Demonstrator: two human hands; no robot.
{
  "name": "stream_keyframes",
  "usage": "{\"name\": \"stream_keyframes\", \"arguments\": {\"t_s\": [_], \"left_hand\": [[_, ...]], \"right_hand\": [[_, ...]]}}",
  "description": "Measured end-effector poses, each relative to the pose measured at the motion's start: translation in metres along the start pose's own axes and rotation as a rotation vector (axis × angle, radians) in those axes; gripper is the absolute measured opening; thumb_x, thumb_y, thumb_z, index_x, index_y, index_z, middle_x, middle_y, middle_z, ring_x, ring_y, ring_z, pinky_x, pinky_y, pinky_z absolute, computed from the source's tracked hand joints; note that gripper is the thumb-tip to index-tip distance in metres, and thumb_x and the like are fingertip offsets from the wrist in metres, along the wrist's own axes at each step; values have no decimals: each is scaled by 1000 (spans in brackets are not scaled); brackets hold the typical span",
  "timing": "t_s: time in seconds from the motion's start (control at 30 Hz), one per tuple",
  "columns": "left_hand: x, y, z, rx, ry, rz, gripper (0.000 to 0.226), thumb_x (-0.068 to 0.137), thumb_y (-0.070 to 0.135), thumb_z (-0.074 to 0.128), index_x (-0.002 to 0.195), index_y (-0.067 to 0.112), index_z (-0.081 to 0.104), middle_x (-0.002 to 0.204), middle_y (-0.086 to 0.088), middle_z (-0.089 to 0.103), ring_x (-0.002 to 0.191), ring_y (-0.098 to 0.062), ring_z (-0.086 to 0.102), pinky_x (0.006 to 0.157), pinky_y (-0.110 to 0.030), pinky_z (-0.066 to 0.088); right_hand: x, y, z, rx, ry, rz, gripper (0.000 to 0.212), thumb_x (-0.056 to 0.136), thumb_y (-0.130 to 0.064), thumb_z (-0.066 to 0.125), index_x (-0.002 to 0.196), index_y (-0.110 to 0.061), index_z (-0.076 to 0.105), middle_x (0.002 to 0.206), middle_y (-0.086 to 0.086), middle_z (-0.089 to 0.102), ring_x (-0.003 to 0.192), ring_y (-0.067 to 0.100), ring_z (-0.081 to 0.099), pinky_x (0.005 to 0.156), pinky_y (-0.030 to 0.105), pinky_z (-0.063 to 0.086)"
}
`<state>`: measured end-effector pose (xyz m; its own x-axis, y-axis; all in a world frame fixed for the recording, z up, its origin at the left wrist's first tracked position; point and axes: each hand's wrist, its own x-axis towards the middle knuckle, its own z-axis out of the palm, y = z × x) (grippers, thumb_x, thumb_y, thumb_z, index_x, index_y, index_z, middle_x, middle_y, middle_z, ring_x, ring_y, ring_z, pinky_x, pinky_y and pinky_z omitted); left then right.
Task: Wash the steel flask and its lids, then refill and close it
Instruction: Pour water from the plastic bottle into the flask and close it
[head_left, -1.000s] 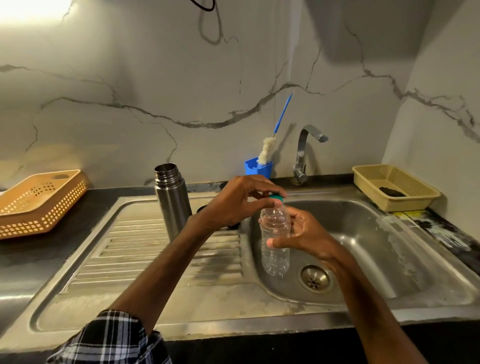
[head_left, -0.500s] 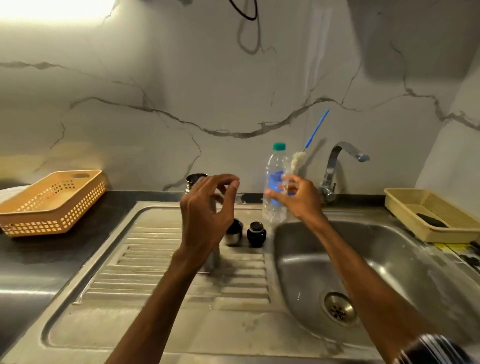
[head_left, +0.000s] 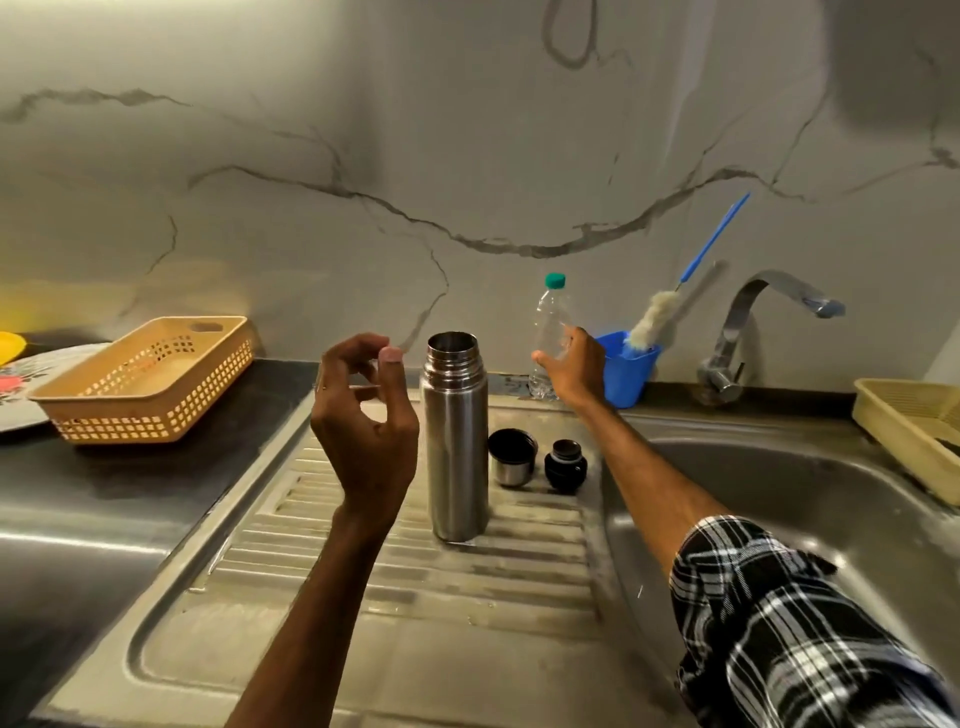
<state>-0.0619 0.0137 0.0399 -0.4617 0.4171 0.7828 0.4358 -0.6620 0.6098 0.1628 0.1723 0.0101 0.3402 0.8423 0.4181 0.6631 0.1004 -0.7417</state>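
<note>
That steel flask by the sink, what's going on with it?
The flask stands open and upright on the draining board, with its cup lid and black stopper beside it. The person's right hand holds a capped plastic bottle on the back ledge. The left hand hovers empty next to the flask.

The dark tabletop bears a ribbed steel drainboard, where an open cylindrical steel flask stands just right of the left grip. A steel cup lid and a black stopper sit nearer than the right grip, which holds a clear green-capped plastic bottle. An orange perforated plastic basket lies left of the left grip.
</note>
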Motion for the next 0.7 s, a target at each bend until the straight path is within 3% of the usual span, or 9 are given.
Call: {"name": "stream_keyframes", "arguments": {"t_s": [0.17,0.33,0.6,0.7], "left_hand": [[-5,-9,1,32,-35,-27,19,101,27,59,107,10,62,97,-2,66,86,-11,63,65,-18,53],[-7,-11,2,49,-90,-13,32,100,39,54,106,9,63,94,-4,65,83,-15,62,65,-11,49],[-8,-12,3,43,-113,-19,33,99,39,53,106,8,63,95,-5,65,84,-17,62,65,-10,48],[-9,-13,4,44,-126,-21,32,99,39,53,107,9,62,96,-5,65,84,-17,62,65,-8,47]], "right_hand": [[3,0,2,33,36,7,52,85,-22,78,126,-1,56,121,13,64,111,25,60,83,22,41],[4,4,5,21,25,42,49,86,-23,77,124,0,55,119,14,63,96,13,48,77,22,38],[6,7,4,-6,15,51,55,82,-28,81,123,-3,55,118,13,64,102,22,60,73,24,43],[7,8,2,-8,13,35,58,80,-30,82,124,-3,54,118,12,64,107,25,62,78,27,51]]}}
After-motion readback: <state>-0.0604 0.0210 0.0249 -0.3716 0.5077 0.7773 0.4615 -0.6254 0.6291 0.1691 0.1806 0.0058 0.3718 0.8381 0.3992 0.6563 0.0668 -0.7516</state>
